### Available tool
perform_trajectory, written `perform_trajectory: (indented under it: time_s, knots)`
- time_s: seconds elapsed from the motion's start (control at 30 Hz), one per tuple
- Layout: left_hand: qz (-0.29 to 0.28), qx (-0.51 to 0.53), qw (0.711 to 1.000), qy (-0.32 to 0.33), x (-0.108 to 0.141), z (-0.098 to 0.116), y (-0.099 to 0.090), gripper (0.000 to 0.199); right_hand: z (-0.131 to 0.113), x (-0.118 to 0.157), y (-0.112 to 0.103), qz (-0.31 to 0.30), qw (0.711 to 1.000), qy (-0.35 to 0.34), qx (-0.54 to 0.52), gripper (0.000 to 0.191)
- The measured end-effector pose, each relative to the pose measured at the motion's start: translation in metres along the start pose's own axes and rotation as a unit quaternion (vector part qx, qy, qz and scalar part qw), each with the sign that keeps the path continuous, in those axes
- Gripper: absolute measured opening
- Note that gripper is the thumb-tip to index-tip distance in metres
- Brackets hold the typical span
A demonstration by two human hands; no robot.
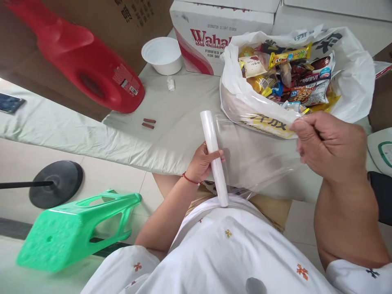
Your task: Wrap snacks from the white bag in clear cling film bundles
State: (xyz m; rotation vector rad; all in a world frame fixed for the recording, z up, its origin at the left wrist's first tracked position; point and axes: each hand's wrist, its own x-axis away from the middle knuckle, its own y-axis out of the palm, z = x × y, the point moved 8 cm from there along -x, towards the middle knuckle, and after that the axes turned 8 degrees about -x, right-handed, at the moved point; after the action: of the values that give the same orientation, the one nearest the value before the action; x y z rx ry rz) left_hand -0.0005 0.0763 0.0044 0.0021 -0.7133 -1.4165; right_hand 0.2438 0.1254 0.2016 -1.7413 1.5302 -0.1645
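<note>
My left hand (202, 163) is wrapped round a roll of cling film (212, 143), which points away from my lap with its near end against my shirt. From the roll a clear sheet of plastic film (257, 163) stretches out to the right. My right hand (330, 143) is closed in a pinch on the far edge of that sheet, raised in front of the snack bag. Behind it stands a white plastic bag (239, 90), open at the top and full of wrapped snacks (290, 77).
Two small brown sticks (148, 123), a crumpled white scrap (170, 84) and a white bowl (162, 57) are on the cloth-covered surface. A red jug (92, 69) lies at left, a printed carton (208, 41) behind. A green stool (82, 228) lies on the floor.
</note>
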Motion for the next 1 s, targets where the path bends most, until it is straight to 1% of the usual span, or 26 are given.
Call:
perform_trajectory:
  time_s: [0.13,0.2,0.27,0.37,0.43,0.5,0.57,0.63,0.7,0.73,0.8,0.87,0.9,0.93,1.0]
  knots:
    - [-0.038,0.066,0.997,-0.017,0.002,0.003,-0.009,0.043,0.016,0.011,-0.027,0.065,0.997,0.042,-0.004,0.032]
    - [-0.042,0.081,0.996,-0.015,0.004,0.003,-0.01,0.042,0.025,0.017,-0.032,0.077,0.994,0.069,-0.018,0.034]
    - [-0.014,0.044,0.999,-0.01,0.002,0.003,-0.011,0.048,0.033,0.023,-0.03,0.068,0.993,0.089,-0.021,0.035]
    - [0.057,-0.069,0.996,-0.002,-0.003,0.004,-0.016,0.062,0.046,0.037,-0.027,0.06,0.991,0.119,-0.008,0.036]
    - [0.083,-0.102,0.991,-0.002,-0.007,0.005,-0.021,0.064,0.057,0.048,-0.028,0.064,0.987,0.147,-0.002,0.037]
    - [0.075,-0.092,0.993,-0.017,-0.009,0.004,-0.027,0.056,0.071,0.061,-0.031,0.072,0.981,0.179,-0.012,0.037]
    - [0.049,-0.07,0.996,-0.034,-0.009,0.004,-0.031,0.047,0.083,0.075,-0.037,0.096,0.973,0.206,-0.03,0.038]
    - [0.016,-0.051,0.998,-0.043,-0.007,0.005,-0.031,0.042,0.092,0.087,-0.043,0.124,0.964,0.228,-0.051,0.039]
    - [0.001,-0.05,0.998,-0.045,-0.006,0.006,-0.027,0.041,0.099,0.096,-0.044,0.129,0.959,0.248,-0.051,0.04]
    - [0.006,-0.067,0.997,-0.042,-0.006,0.007,-0.026,0.043,0.101,0.099,-0.044,0.126,0.957,0.256,-0.047,0.041]
    - [0.036,-0.136,0.99,-0.025,-0.008,0.008,-0.025,0.051,0.105,0.105,-0.046,0.126,0.955,0.267,-0.036,0.042]
    - [0.074,-0.222,0.972,-0.003,-0.011,0.012,-0.028,0.059,0.11,0.111,-0.05,0.138,0.951,0.276,-0.03,0.044]
    - [0.084,-0.25,0.965,0.002,-0.012,0.013,-0.029,0.059,0.112,0.114,-0.054,0.146,0.948,0.28,-0.03,0.045]
    - [0.087,-0.259,0.962,-0.001,-0.013,0.013,-0.031,0.057,0.115,0.118,-0.058,0.154,0.946,0.284,-0.03,0.045]
    - [0.071,-0.231,0.97,-0.026,-0.012,0.012,-0.033,0.048,0.12,0.124,-0.066,0.173,0.942,0.288,-0.032,0.044]
